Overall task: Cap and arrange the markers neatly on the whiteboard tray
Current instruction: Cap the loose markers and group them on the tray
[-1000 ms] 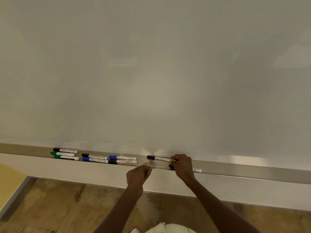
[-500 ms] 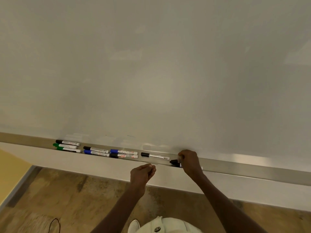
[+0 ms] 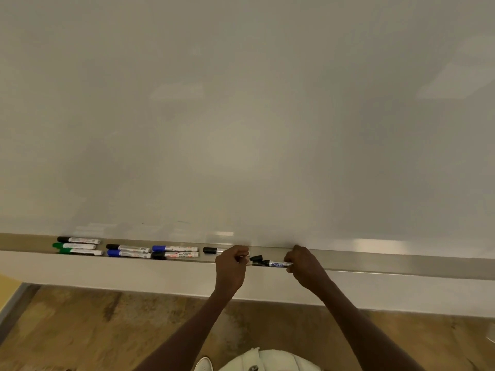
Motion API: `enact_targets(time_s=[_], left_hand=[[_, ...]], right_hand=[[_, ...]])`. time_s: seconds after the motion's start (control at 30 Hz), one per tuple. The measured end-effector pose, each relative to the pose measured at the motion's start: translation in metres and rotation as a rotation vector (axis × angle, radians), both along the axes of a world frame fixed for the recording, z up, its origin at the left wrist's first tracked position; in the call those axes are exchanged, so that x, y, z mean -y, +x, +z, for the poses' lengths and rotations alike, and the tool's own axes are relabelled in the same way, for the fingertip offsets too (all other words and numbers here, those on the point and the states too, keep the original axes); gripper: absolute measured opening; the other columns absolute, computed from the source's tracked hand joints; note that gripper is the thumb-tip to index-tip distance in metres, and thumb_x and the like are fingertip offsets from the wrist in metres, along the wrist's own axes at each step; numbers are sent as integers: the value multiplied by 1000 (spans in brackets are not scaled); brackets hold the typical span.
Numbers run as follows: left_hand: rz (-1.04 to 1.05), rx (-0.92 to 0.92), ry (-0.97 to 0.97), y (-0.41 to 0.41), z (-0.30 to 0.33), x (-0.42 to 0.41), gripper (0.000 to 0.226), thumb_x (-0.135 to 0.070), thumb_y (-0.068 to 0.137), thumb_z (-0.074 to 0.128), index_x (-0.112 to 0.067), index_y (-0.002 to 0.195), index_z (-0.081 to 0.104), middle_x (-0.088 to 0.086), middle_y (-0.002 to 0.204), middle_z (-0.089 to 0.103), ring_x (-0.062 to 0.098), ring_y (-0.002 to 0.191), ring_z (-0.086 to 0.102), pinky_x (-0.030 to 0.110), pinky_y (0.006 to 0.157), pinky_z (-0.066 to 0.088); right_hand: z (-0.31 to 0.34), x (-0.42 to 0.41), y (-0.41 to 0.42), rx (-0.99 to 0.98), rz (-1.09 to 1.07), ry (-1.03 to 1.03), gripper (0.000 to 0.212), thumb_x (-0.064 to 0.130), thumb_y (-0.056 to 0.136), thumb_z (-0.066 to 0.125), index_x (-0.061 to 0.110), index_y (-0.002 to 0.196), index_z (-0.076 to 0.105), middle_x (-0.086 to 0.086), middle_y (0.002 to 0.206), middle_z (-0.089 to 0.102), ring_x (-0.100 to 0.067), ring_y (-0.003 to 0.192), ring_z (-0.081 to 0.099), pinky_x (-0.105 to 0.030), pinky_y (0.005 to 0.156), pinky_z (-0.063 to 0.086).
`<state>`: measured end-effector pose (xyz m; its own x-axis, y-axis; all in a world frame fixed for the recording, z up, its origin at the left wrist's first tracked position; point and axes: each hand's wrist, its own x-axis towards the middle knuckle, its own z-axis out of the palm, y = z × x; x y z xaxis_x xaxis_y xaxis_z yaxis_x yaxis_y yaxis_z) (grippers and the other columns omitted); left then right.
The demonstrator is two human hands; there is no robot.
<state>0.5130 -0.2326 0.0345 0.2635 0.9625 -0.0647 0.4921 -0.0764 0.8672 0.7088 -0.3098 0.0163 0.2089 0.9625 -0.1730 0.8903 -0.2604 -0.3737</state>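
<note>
We saw the whiteboard (image 3: 241, 116) filling the upper three quarters of the frame, blank and pale. Along its lower edge ran the metal tray (image 3: 401, 263), stretching from the left border to the right. Below it, brown flooring (image 3: 80, 330) took up the bottom of the frame.

Both forearms rose from the bottom centre. The left hand (image 3: 231, 266), at lower centre, was curled closed at the tray's front edge over the right end of a black-capped marker (image 3: 214, 250); we could not tell whether it truly gripped that marker. The right hand (image 3: 305, 266), just to its right, pinched the barrel of a black marker (image 3: 270, 262) that pointed left toward the other hand, level with the tray's front lip; whether its cap was seated we could not tell.

In the lower left, capped markers lay in the tray: a group of three (image 3: 77, 246), one black and two green, then a group of four (image 3: 152, 251), two black and two blue, in tidy pairs.
</note>
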Motion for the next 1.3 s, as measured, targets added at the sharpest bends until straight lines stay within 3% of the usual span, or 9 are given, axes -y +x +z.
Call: enact_targets(time_s=[0.17,0.37,0.63,0.7,0.8,0.83,0.97,1.1,1.3], left_hand=[[-296,-261,101,22,-18,-8,26,-7,86,59,-10,110,69,4,106,68,19,96,63,21,89,42],[-499,-558,131,38,-28,-15,19,-14,86,55,-11,89,73,11,90,67,23,83,62,25,73,43],[-683,-770,100,46,-24,-29,23,-9,82,61,-12,102,71,11,105,66,25,99,60,26,79,43],[-621,-670,143,37,-23,-27,20,-9,83,60,-13,99,71,9,99,67,23,95,60,23,76,43],[-301,-244,30,23,-11,-19,18,-4,82,63,-9,97,70,5,90,71,19,83,65,11,69,45],[-160,-79,-91,19,-4,-16,18,-3,83,64,-8,99,69,5,89,71,19,82,66,10,71,47],[264,612,-775,3,19,-11,14,-1,89,58,3,101,65,18,91,68,27,87,67,28,78,58],[359,818,-938,-8,30,-9,14,-4,90,59,6,98,63,19,95,69,29,94,67,32,76,58],[348,865,-944,-7,40,-3,14,-6,88,61,4,97,63,19,95,69,26,92,68,27,68,60]], right_hand=[[5,16,18,-18,-27,82,11,11,85,62,15,92,70,-7,90,58,-17,76,50,-28,65,46],[18,30,36,-38,-87,123,18,4,84,59,15,93,70,-5,86,57,-18,75,50,-30,62,45],[22,28,33,-128,-104,107,16,8,83,61,16,92,70,-5,85,63,-19,76,54,-34,65,46],[22,27,30,-155,-113,106,15,8,82,60,18,87,70,-1,78,65,-16,70,53,-34,61,45],[27,28,22,-198,-103,165,10,16,84,58,18,76,64,0,67,60,-15,64,50,-37,58,42],[30,29,19,-201,-84,205,13,17,85,57,18,74,62,0,65,58,-15,63,48,-34,57,39],[42,33,-2,-206,1,366,15,22,92,53,21,80,62,4,62,54,-12,61,43,-24,55,30],[50,31,-22,-227,39,431,16,23,93,52,20,88,67,2,63,56,-11,60,43,-23,56,31],[58,24,-39,-210,73,452,22,25,92,50,17,74,61,1,59,52,-12,58,41,-28,54,32]])
